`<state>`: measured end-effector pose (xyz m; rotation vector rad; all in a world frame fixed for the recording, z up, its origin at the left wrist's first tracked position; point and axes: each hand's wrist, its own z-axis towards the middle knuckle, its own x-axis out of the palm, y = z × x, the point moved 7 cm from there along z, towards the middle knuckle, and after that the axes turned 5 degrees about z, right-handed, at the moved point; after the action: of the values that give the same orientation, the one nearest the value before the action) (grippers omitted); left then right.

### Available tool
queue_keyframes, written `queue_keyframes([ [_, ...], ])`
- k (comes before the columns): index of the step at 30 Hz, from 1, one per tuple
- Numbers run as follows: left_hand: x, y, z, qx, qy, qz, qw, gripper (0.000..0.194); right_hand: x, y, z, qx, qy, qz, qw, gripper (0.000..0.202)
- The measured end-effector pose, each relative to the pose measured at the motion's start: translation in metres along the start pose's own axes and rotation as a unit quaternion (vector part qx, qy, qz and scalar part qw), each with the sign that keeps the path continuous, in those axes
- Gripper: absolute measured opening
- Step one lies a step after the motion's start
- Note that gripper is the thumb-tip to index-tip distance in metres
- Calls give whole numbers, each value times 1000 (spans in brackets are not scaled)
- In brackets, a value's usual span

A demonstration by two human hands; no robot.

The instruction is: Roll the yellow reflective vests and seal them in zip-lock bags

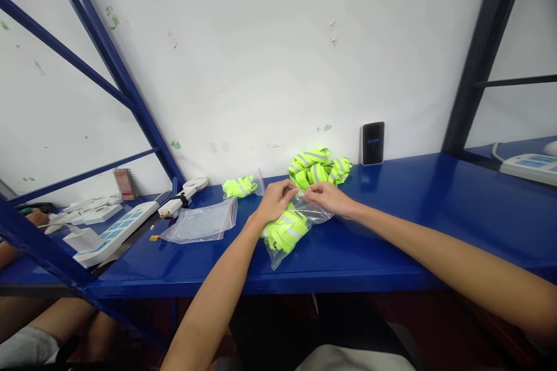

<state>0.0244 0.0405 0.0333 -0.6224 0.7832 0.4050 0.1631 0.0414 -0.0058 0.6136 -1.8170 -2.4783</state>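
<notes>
A clear plastic bag (pixel 319 213) lies near the front edge of the blue table, with a folded yellow-green reflective strap (pixel 286 231) inside it. My left hand (pixel 277 200) pinches the bag's upper edge on the left. My right hand (pixel 329 198) grips the same edge a little to the right, fingers closed. Just behind my hands sits a loose heap of yellow-green reflective straps (pixel 317 169) with grey stripes. To the left, another bagged strap (pixel 239 186) rests by the wall, and a flat clear zip bag (pixel 198 223) with a red line lies in front of it.
A phone (pixel 372 143) leans against the wall at the back right. Left of the bags are a small white fan (pixel 195 184) and a white power strip (pixel 117 233). A blue frame post (pixel 126 93) rises at the left; beyond it another person's hand (pixel 37 217) shows.
</notes>
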Motion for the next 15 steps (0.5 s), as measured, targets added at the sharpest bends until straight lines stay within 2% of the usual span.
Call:
queue_keyframes([
  [9,-12,21,4,-37,-48,29,998,21,1,7,-4,26,36,23,999,20],
  [15,-18,32,3,-55,-73,19,996,23,-4,9,-5,26,32,12,999,15],
])
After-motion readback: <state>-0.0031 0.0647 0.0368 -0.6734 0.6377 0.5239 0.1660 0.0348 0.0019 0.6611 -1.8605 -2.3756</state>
